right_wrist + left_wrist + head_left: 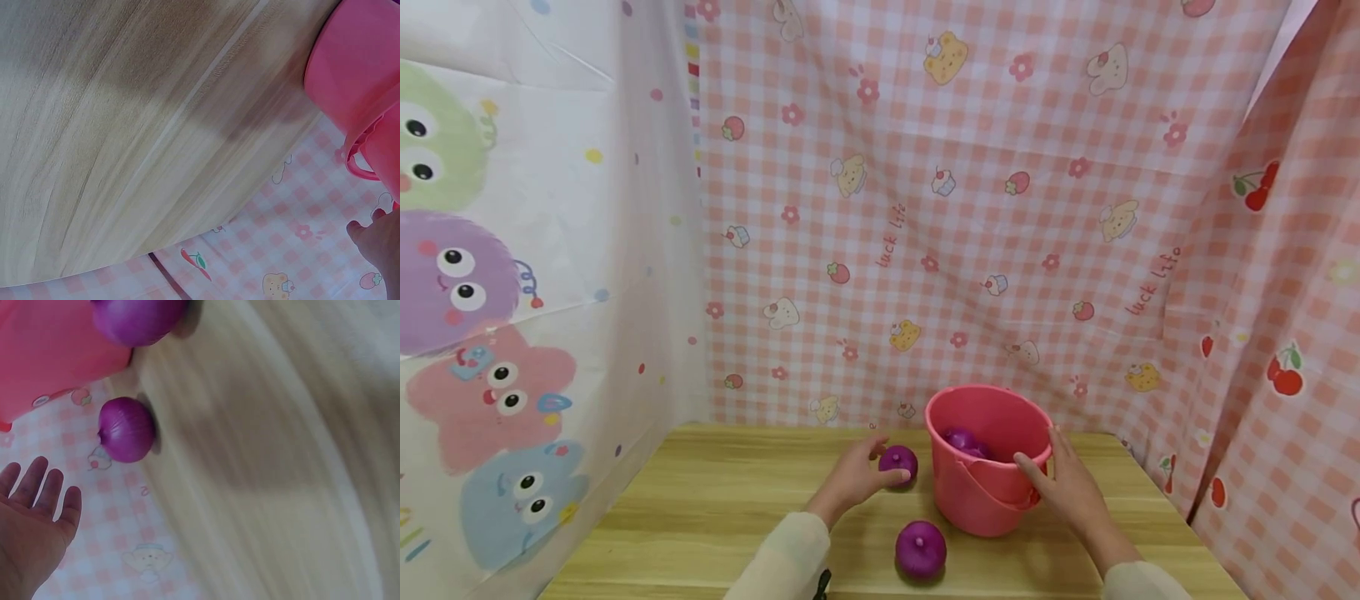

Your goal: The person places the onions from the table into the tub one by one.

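Observation:
My left hand (pixel 859 473) is beside a red onion (pixel 898 467) on the table, its thumb in front and fingers behind. In the left wrist view the left hand (pixel 34 525) has its fingers spread, apart from that onion (pixel 127 429). Nearer the front lies a second red onion (pixel 921 550). To the right stands an upright pink bucket (pixel 981 496), with purple onions (pixel 966 442) partly visible inside. At the bucket's right rim, my right hand (pixel 1071 492) rests with thumb and fingers extended; the right wrist view shows only part of this hand (pixel 380 240).
Both hands work over a wood-grain table (pixel 722 508). A pink checked cloth (pixel 880 208) hangs behind it, with a white cartoon-printed sheet (pixel 647 250) on the left. The bucket's handle (pixel 362 140) hangs down its side.

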A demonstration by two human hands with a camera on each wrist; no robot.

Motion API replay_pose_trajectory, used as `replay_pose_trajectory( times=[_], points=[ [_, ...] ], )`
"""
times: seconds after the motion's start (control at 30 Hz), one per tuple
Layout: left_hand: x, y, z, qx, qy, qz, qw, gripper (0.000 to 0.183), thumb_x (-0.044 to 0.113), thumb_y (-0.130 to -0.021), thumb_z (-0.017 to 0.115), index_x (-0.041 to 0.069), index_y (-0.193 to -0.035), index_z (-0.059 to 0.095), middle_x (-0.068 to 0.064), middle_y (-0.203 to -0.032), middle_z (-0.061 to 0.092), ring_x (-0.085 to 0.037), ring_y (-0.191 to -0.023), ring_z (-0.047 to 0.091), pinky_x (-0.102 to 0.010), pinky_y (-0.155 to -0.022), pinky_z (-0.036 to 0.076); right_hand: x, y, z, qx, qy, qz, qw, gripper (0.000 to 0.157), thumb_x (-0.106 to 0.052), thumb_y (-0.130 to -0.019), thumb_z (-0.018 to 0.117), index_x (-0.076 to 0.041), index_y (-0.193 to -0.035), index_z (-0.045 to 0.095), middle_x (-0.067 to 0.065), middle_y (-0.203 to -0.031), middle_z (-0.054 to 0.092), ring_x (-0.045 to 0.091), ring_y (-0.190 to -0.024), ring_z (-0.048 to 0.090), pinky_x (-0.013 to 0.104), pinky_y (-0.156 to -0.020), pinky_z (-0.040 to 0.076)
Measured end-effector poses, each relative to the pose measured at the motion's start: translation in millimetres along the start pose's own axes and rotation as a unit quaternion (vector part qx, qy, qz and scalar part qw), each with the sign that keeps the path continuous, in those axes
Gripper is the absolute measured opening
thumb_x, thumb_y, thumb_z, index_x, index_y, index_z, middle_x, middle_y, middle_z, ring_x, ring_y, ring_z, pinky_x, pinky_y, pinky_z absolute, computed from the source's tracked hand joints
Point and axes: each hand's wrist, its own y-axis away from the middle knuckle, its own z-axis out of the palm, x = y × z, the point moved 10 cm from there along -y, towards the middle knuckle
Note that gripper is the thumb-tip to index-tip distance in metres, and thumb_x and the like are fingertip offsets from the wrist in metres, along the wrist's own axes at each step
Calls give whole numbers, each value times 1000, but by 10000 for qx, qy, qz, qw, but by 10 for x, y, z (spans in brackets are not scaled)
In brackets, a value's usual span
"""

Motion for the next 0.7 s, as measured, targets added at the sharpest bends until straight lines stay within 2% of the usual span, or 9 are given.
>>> replay_pose_trajectory(
  times=[0.2,0.43,0.7],
  points=[
    [-100,117,157,-336,217,-58,9992,83,39,-78,84,1,-143,49,-23,-139,53,-42,-128,49,-57,-103,42,-3,-6,-1,5,14,-7,10000,101,-68,-95,44,4,-156,6,30,-160,5,54,-142,15,69,-109,23],
    [-166,227,345,-781,-222,-38,9967,79,35,-78,84,3,-142,50,-18,-134,57,-39,-125,51,-56,-102,43,-13,2,-18,69,-7,-75,9999,100,-65,-96,45,5,-156,7,30,-160,9,53,-142,16,68,-109,23],
    [-262,355,500,-1135,-182,-219,9931,81,32,-74,87,4,-141,51,-12,-127,61,-39,-122,52,-59,-100,43,-22,-16,-19,111,-156,-133,9997,100,-67,-95,45,1,-157,6,27,-161,13,52,-142,20,68,-107,26]
  ],
)
